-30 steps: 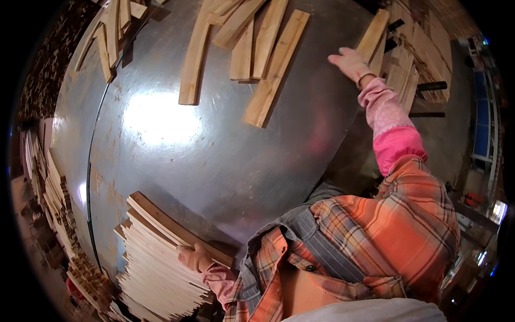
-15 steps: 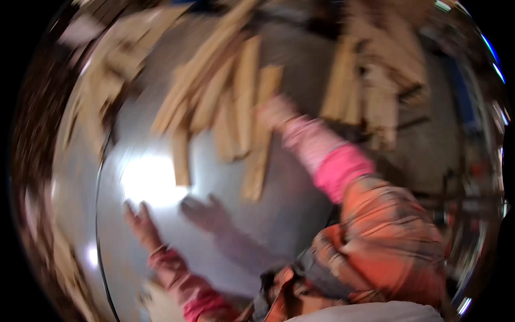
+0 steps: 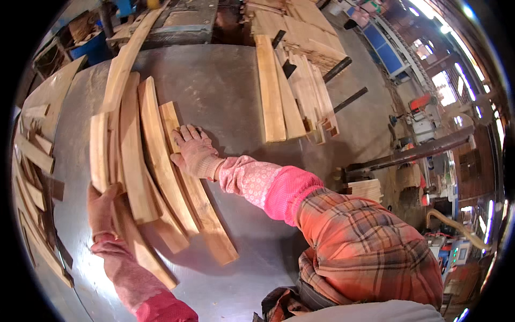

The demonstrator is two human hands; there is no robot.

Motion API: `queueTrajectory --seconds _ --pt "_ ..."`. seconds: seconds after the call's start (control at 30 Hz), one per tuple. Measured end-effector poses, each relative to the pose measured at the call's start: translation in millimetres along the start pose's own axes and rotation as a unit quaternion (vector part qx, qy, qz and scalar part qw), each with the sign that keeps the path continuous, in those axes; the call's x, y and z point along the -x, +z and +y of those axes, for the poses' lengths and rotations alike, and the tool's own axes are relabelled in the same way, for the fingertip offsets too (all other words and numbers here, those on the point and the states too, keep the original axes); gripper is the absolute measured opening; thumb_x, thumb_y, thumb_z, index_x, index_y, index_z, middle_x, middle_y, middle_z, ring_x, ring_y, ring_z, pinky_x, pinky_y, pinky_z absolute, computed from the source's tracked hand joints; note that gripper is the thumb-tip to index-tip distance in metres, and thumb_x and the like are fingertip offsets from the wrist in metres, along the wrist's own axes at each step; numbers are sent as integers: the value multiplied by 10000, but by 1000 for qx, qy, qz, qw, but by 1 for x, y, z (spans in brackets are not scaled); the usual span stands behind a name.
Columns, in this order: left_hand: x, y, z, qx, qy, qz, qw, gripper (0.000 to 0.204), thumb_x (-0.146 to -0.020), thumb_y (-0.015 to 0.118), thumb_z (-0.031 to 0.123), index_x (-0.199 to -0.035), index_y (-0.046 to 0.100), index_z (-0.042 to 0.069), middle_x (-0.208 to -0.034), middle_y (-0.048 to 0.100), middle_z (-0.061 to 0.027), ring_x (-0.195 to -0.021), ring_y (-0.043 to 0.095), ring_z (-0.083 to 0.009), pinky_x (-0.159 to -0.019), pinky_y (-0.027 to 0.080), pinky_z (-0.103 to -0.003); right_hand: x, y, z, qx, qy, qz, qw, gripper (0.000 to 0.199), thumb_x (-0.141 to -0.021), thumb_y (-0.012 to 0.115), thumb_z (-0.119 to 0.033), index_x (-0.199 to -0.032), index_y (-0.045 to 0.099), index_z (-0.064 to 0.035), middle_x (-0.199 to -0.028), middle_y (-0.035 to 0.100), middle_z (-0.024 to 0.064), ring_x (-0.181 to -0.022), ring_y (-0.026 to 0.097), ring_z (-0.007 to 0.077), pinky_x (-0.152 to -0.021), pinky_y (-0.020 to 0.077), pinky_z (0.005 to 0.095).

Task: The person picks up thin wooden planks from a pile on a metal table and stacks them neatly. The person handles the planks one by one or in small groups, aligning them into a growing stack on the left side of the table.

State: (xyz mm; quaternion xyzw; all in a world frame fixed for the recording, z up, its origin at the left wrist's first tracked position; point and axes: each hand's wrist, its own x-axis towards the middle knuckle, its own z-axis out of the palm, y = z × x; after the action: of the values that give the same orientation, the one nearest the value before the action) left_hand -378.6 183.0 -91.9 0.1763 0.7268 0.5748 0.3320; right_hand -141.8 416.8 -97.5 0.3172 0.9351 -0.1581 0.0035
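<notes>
Several curved wooden strips [image 3: 134, 155] lie side by side, partly overlapping, on the smooth grey tabletop [image 3: 214, 80]. My left hand [image 3: 102, 209], in a pinkish glove, is closed round the near end of the leftmost short strip [image 3: 99, 150]; its thumb shows on the inner side, while most fingers are hidden. On the right edge of the group, my gloved right hand [image 3: 196, 153] lies with fingers stretched out over the outermost strip [image 3: 209, 222], touching it from above and not wrapped round it. A long strip [image 3: 126, 64] reaches away toward the far edge.
Beyond the table's right side stands a stack of boards [image 3: 295, 91] with dark metal bars [image 3: 351, 99] sticking out. Wood offcuts [image 3: 35, 155] are piled at the left edge. A blue bin [image 3: 91, 48] stands far left, and machinery [image 3: 424, 126] is at the right.
My left hand has gone from bare tabletop to a strip's end and closed on it. My right hand still rests on the right-hand strip. The view has turned, and its blur is gone.
</notes>
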Motion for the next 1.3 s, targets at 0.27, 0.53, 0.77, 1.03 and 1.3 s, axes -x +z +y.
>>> queueTrajectory --seconds 0.27,0.53,0.77,1.03,1.3 --pt "155 45 -18 -70 -38 133 988 635 -777 782 188 -1332 546 -10 -1112 704 -124 -1004 654 -190 -890 541 -345 74 28 -42 44 -67 -120 990 660 -1044 417 -411 -1639 264 -171 -1671 276 212 -1568 217 365 -1256 203 515" --pt "461 70 -65 -150 -175 177 957 837 -742 789 344 -1466 474 66 -1256 690 -184 -1178 667 -333 -1015 514 -424 310 38 -48 73 -202 -188 958 672 -1002 492 -401 -1623 321 -210 -1655 303 189 -1550 233 381 -1258 191 509" --pt "639 103 -139 237 -70 245 937 673 -871 698 172 -1486 462 38 -1214 670 -143 -992 684 -278 -829 573 -386 384 -15 -76 -19 -255 -232 938 764 -908 686 -375 -1577 388 -156 -1550 448 241 -1431 436 410 -1186 368 473" --pt "718 146 -175 594 -68 319 735 510 -918 692 347 -1202 575 -60 -1072 654 -163 -848 662 -283 -757 587 -381 485 -31 -142 77 -215 -289 929 1099 -790 799 -520 -1604 261 -15 -1572 436 207 -1418 481 344 -1148 440 414" --pt "796 156 -173 625 -171 355 674 459 -937 696 326 -1178 613 -55 -971 682 -169 -851 682 -308 -764 606 -415 455 -25 -83 -302 -121 -339 882 655 -834 663 -116 -1444 500 60 -1284 656 238 -1159 663 293 -1014 522 375"
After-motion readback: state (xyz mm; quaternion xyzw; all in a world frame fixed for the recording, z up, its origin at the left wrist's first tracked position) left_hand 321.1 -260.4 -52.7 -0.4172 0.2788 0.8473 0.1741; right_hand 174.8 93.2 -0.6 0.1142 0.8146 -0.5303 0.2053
